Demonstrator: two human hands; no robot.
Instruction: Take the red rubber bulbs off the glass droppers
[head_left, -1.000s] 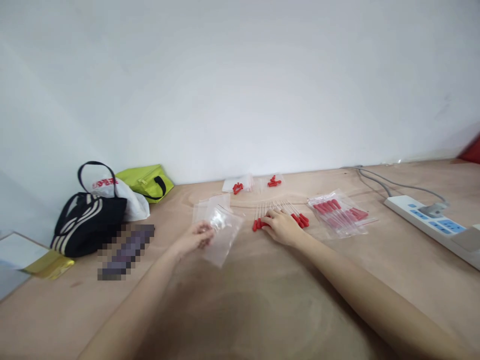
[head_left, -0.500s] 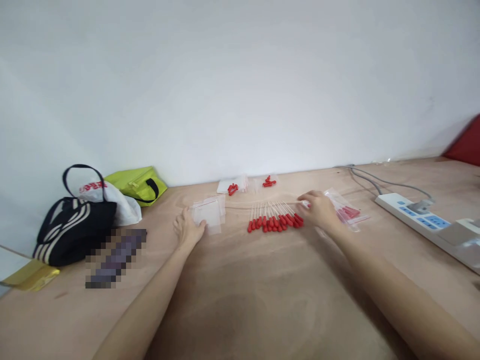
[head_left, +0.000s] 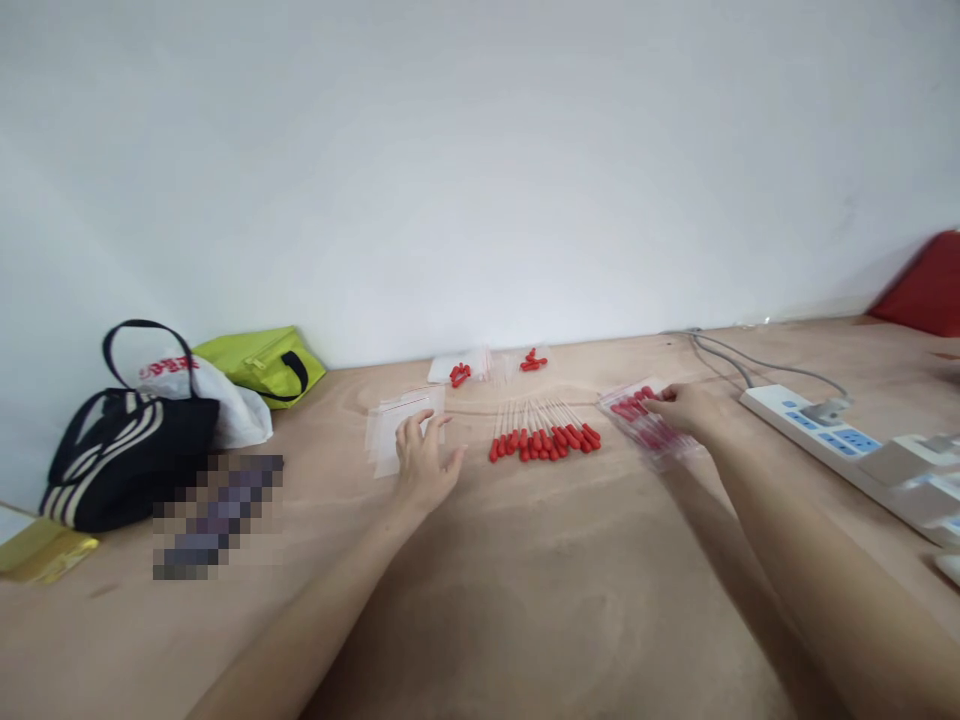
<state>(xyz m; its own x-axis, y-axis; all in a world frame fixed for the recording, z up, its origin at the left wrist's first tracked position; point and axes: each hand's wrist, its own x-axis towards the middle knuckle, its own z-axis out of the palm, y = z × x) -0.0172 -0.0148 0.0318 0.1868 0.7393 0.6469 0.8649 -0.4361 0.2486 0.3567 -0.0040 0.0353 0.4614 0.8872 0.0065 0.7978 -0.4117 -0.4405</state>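
Observation:
My left hand [head_left: 426,462] has its fingers spread at the right edge of a pile of clear, flat plastic bags [head_left: 386,440]; nothing is in its grasp. On the right, my right hand [head_left: 688,412] pinches the edge of a clear zip bag [head_left: 634,403] with red pieces inside. That bag lies over other bags holding similar red pieces. Between the hands, several thin pale sticks with red rounded ends [head_left: 544,440] lie side by side on the wooden table [head_left: 525,580], red ends toward me.
By the wall lie small red pieces [head_left: 460,375], more red pieces [head_left: 533,361] and clear bags. A black bag [head_left: 139,455], white plastic bag [head_left: 244,410] and lime-green bag [head_left: 262,362] stand left, near a pixelated dark object [head_left: 221,515]. A power strip [head_left: 817,425] with cables is at right.
My left hand has moved right, from the far side of the clear bags to their right edge. The right hand has shifted from the sticks to the bags with red pieces.

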